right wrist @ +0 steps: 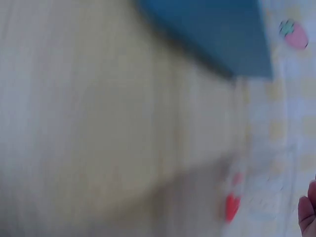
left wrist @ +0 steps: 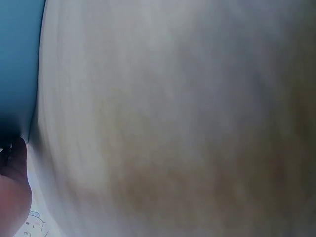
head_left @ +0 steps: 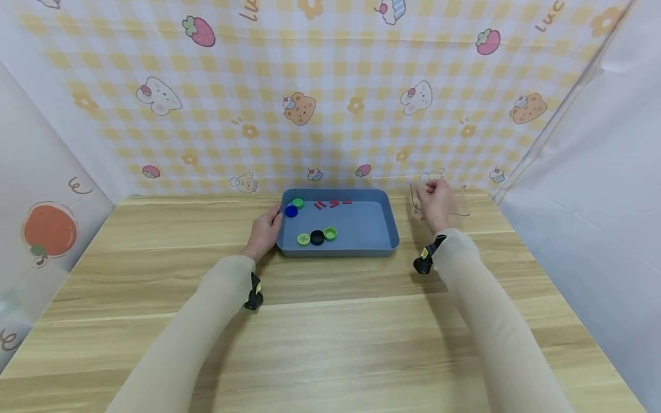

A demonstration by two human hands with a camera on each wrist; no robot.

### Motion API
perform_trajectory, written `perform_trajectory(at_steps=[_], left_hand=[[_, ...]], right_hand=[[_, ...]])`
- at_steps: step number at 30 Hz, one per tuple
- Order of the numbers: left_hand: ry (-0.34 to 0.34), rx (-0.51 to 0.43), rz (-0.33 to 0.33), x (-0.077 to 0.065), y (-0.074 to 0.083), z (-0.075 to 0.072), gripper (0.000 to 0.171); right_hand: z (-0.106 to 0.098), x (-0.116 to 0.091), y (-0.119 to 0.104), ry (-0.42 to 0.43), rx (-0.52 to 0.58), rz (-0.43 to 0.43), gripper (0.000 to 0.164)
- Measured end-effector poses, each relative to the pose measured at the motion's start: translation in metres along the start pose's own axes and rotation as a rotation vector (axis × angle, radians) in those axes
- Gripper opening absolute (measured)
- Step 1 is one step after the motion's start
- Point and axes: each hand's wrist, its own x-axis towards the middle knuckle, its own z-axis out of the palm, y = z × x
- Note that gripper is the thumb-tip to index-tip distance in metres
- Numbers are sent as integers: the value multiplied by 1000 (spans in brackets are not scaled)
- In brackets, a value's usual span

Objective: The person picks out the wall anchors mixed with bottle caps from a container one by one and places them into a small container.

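Gripping the left wall of a smooth blue-grey tray [head_left: 356,226] with rounded corners, my left hand [head_left: 264,232] had its thumb against the rim. The tray sat on the streaky wood-grain table [head_left: 330,344], near the checked cloth [head_left: 330,69]. My right hand [head_left: 435,201] was beside a clear, see-through box [right wrist: 269,190], its fingers bent inward; I could not tell how far apart they were or whether they held anything. The tray held five round caps: one green [head_left: 298,203], one blue [head_left: 291,211], one black [head_left: 317,237] and two lime [head_left: 330,233]. Slim red sticks [head_left: 347,202] lay along its far side, five by my count. By the clear box showed blurred red bits [right wrist: 232,207], too smeared to count.
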Motion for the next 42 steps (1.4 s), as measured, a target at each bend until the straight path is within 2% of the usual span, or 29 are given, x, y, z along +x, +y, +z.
perform_trajectory(at_steps=[4,6,10,15,20,23,29,36,42], left_hand=[[5,-5,5,0,0,-2,44],[4,-4,5,0,0,-2,44],[-3,1,-8,0,-1,-4,45],[-3,0,-12,-1,0,-5,45],[-7,-14,-10,-1,0,-4,45],[-1,-19,-5,0,-1,-2,45],[-2,-11,2,2,-2,0,44],[-2,-19,-4,2,-1,-1,44],[-3,-28,8,0,-1,-1,44]], right_hand=[[17,-6,-27,16,100,-32,27],[27,-11,-40,-3,117,-31,25],[49,-20,-59,-45,161,6,22],[74,-31,-74,-95,151,93,20],[91,-40,-80,-139,171,192,15],[97,-43,-82,-157,169,258,18],[103,-52,-86,-211,78,390,20],[114,-53,-89,-222,25,406,21],[127,-51,-82,-223,-27,413,44]])
